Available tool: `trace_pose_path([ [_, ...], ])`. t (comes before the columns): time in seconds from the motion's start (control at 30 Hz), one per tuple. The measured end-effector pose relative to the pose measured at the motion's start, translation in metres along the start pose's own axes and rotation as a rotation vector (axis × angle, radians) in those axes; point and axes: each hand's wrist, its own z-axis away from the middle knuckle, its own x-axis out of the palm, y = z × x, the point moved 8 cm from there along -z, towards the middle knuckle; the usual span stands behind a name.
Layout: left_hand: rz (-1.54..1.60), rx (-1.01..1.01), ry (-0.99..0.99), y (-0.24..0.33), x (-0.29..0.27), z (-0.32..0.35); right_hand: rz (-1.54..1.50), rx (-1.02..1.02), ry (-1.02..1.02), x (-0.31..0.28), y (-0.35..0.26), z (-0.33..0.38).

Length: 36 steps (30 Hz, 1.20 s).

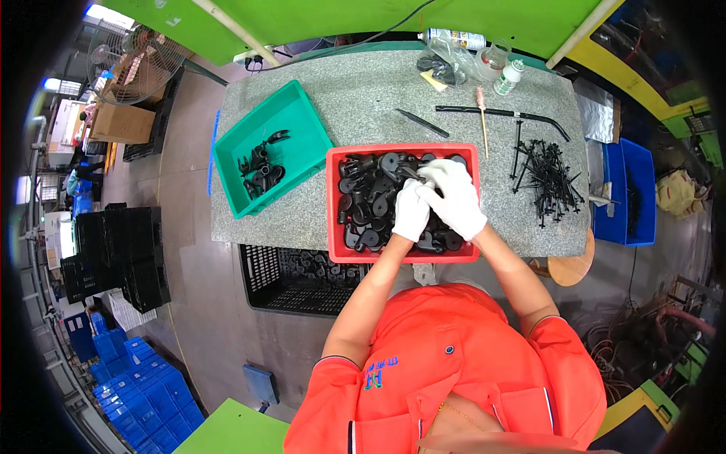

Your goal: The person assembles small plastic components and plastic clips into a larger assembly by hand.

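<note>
Both my hands wear white gloves and meet over the right half of a red bin (333, 219) full of black molded plastic parts (368, 203). My left hand (411, 212) is closed, its fingertips at a small black plastic part (409, 173). Bent over from the right, my right hand (456, 198) has its thumb and fingers closed at the same part. The gloves hide most of that piece. To the left stands a tilted green bin (299, 125) with several similar black parts (262, 172) in it.
A pile of thin black pins (546, 180) lies right on the speckled tabletop (355, 98), near a black bar (503, 112), a stick (483, 125) and a black pen-like tool (422, 122). Bottles (510, 77) stand behind. Below is a black crate (299, 299); a blue bin (639, 189) sits right.
</note>
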Motion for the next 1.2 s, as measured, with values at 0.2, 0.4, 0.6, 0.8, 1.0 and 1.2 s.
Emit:
trace_pose_path([
  [0.2,0.118,0.239,-0.173,0.025,-0.001,-0.009,-0.748,0.442,-0.188,0.019,0.033,-0.014],
  [0.4,0.319,0.227,-0.354,0.042,-0.007,-0.023,-1.702,0.397,-0.086,0.028,0.039,-0.032],
  [0.6,0.391,0.275,-0.28,0.051,0.0,-0.032,-1.66,0.393,0.122,0.032,0.048,-0.035],
  [0.8,-0.008,0.236,-0.032,0.053,0.002,-0.026,-1.968,0.635,0.168,0.039,0.073,-0.027],
  [1.0,-0.213,0.034,-0.152,0.06,0.012,-0.014,-1.503,0.687,0.451,0.035,0.083,0.01],
  [1.2,0.256,-0.158,-0.273,0.031,0.033,0.004,-0.935,0.637,0.916,-0.09,0.147,0.046],
])
